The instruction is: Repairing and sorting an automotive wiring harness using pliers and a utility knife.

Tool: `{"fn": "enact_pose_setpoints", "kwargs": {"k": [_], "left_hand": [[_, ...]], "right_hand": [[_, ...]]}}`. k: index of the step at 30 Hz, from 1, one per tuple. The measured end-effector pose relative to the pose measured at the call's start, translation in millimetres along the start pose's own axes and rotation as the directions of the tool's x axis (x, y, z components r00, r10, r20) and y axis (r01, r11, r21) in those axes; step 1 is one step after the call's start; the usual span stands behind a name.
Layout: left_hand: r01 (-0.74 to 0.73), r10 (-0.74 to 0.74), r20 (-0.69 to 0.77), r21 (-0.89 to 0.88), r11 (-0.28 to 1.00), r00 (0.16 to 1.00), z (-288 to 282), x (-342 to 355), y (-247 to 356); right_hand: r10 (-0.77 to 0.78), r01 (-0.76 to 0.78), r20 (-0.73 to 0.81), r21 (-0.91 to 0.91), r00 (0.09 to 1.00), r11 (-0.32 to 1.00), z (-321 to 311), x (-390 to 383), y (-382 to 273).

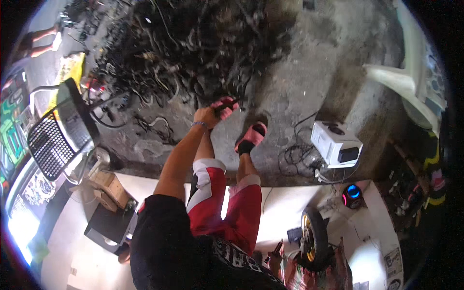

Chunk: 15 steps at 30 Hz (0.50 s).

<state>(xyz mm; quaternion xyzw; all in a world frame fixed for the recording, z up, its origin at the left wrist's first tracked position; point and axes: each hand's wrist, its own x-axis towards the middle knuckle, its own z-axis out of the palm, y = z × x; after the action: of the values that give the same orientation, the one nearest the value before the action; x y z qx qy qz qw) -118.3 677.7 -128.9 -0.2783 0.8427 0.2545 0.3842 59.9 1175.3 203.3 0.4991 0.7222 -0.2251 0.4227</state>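
My left arm, with a band at the wrist, reaches down and forward. My left hand point(206, 116) looks closed, and a slim dark thing point(231, 104) shows at its fingertips; its kind I cannot make out. Just behind it is a pink slipper point(223, 112) on my left foot, partly covered. The other pink slipper point(251, 137) is on my right foot. Beyond the hand spreads a big heap of tangled black cables and parts point(193, 53). Low beside my shirt, my right hand point(274, 262) seems to be closed round a dark slim object point(278, 247), too small to name.
A perforated black chair point(53, 145) stands at the left, near a yellow sack point(72, 67). On the right are a white box-shaped device point(334, 143) with loose cables point(297, 152), a round speaker with lights point(353, 193), and a wheel point(314, 237). Another person's legs point(44, 41) show far left.
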Motion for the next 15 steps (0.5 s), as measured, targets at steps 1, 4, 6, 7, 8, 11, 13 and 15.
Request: {"fn": "enact_pose_setpoints", "kwargs": {"k": [1, 4, 6, 7, 8, 11, 13, 15], "left_hand": [[0.0, -0.014, -0.144, -0.091, 0.996, 0.989, -7.5, -9.4, -10.0], [-0.116, 0.089, -0.199, -0.126, 0.985, 0.976, -93.4, -55.9, 7.7], [-0.103, 0.067, -0.243, -0.14, 0.985, 0.968, -161.7, -91.4, 9.1], [-0.098, 0.058, -0.23, -0.168, 0.981, 0.972, -187.3, -107.7, 18.7], [-0.104, 0.059, -0.264, -0.159, 0.982, 0.963, -212.2, -130.1, 21.3], [-0.326, 0.314, -0.537, 0.077, 0.942, 0.783, -281.9, -190.5, 48.8], [-0.438, 0.31, -0.534, -0.129, 0.889, 0.786, -355.0, -244.3, 80.8], [-0.456, 0.226, -0.555, -0.319, 0.83, 0.8, -413.2, -270.0, 72.2]], "right_hand": [[-0.002, 0.002, 0.002, 0.011, 1.0, 1.0, -4.1, 2.5, 3.4], [-0.066, 0.056, 0.033, 0.243, 0.997, 0.968, -26.6, 29.6, 45.1], [-0.217, 0.203, 0.067, 0.174, 0.974, 0.964, -27.7, 23.1, 20.1], [-0.434, 0.433, 0.045, 0.031, 0.9, 0.901, -32.6, 33.4, 27.7], [-0.252, 0.248, -0.069, -0.051, 0.965, 0.967, -32.0, 5.1, -11.1], [-0.223, 0.222, -0.028, -0.049, 0.974, 0.974, -54.3, 9.2, -3.1], [-0.211, 0.212, -0.054, 0.004, 0.976, 0.977, -58.0, -10.2, 12.3], [-0.207, 0.211, -0.069, 0.052, 0.976, 0.976, -42.8, -25.4, 11.8]]}}
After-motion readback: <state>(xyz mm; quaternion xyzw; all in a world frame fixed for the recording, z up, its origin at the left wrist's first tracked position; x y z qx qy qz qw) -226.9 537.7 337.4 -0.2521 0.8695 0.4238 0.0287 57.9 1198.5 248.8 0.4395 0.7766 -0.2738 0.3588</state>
